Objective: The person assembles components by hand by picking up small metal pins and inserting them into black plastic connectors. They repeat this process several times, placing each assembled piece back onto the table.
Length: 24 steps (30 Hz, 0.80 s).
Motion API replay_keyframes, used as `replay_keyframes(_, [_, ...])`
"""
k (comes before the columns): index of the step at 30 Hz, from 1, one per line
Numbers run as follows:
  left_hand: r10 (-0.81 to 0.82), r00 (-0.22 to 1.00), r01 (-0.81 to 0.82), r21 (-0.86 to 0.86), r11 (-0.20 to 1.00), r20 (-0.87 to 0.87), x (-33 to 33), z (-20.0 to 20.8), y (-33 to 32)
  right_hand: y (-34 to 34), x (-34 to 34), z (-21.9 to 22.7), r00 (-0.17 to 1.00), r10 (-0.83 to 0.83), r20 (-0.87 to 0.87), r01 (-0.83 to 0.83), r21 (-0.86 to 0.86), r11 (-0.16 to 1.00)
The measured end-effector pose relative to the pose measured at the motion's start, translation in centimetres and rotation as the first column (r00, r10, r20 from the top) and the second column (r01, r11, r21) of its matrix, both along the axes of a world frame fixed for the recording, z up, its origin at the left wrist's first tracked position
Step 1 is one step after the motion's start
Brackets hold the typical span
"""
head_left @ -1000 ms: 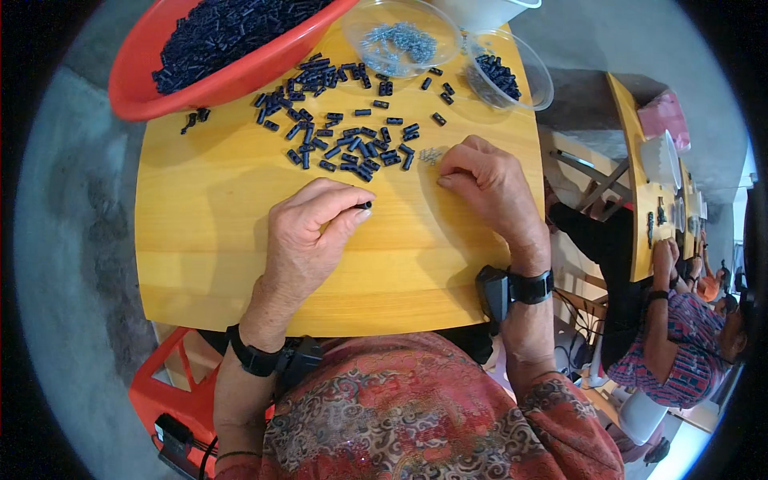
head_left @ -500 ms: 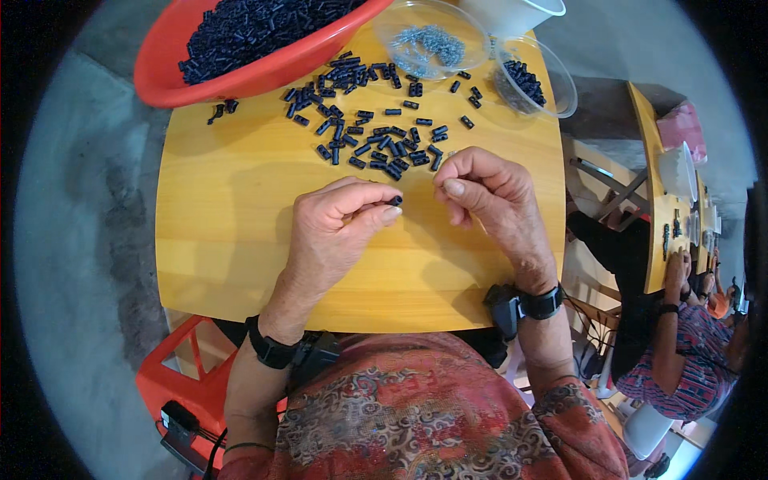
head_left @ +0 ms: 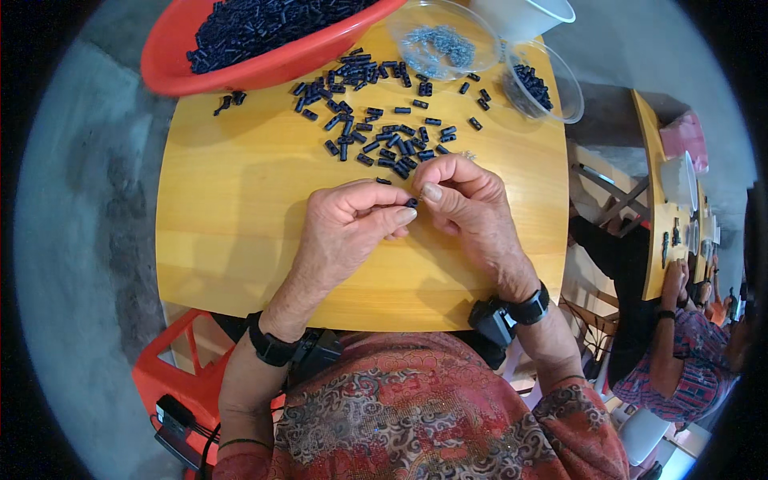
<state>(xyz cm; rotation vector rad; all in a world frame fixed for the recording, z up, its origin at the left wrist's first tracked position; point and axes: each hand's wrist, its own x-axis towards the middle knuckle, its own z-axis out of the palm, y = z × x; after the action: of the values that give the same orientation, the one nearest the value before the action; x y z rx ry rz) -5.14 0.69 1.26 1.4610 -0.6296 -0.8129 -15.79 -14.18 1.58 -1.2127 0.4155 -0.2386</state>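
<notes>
My left hand (head_left: 346, 228) pinches a small black tube-shaped piece (head_left: 411, 203) between thumb and fingertips, its end pointing toward the right hand. Close against that end, my right hand (head_left: 474, 210) has its thumb and index finger pressed together. Whatever is in that pinch is too small to make out. Just beyond both hands, many similar black pieces (head_left: 390, 149) lie loose on the yellow table (head_left: 232, 208). A few tiny metal bits (head_left: 468, 155) rest near the right knuckles.
A large red basin (head_left: 264, 78) heaped with black pieces stands at the far left. Farther back are a clear bowl of small silvery parts (head_left: 438, 50), a clear tub (head_left: 570, 102) with black pieces and a white container (head_left: 512, 22). At right, another person (head_left: 680, 360) sits by another table.
My right hand has moved left, closing the gap, and its fingertips now meet the black piece's end. My left hand sits slightly farther right, still pinching the piece.
</notes>
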Motion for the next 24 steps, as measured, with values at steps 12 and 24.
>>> replay_keyframes(12, [-0.007, 0.988, 0.003, -0.026, 1.0, -0.155, -0.11, -0.21, -0.21, 0.39, 0.16, -0.6, 0.999, -0.006, 0.046, 0.005, 0.037, 0.999])
replay_keyframes(24, [0.007, 0.986, -0.011, -0.026, 1.0, -0.166, -0.16, -0.37, -0.22, 0.27, 0.21, -0.46, 0.996, -0.013, 0.091, 0.036, -0.259, 0.965])
